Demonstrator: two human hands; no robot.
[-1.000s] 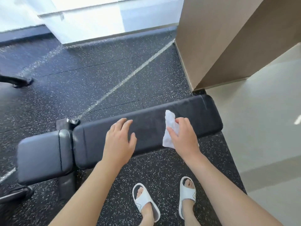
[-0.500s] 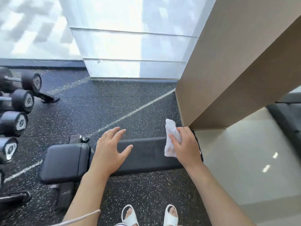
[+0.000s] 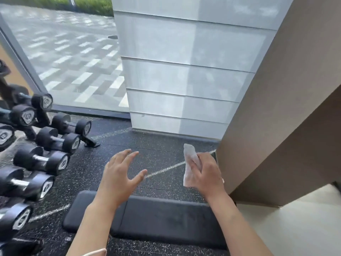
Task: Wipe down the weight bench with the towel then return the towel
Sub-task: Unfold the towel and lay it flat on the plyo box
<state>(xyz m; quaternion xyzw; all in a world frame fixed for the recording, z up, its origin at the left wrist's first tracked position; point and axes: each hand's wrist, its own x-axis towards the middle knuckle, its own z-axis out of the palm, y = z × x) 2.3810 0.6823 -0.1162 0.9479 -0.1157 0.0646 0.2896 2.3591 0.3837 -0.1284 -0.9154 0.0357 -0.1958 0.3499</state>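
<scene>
A person's right hand (image 3: 207, 173) grips a crumpled white towel (image 3: 191, 164) in curled fingers, raised above the floor at 3 o'clock. The left hand (image 3: 120, 179) hovers with fingers spread wide, holding nothing. The black padded weight bench (image 3: 162, 217) lies below both hands at 6 o'clock. Black dumbbells (image 3: 48, 160) at 9 o'clock carry end-cap logos too blurred to read.

Bench pad (image 3: 166, 218): matt black upholstery, faintly napped. Towel (image 3: 190, 161): white, crumpled, soft cloth or paper. Floor (image 3: 162, 156): black speckled rubber, matt. Dumbbells (image 3: 55, 139): matt black heads, glossy metal handles. Partition (image 3: 287, 108): smooth matt tan.
</scene>
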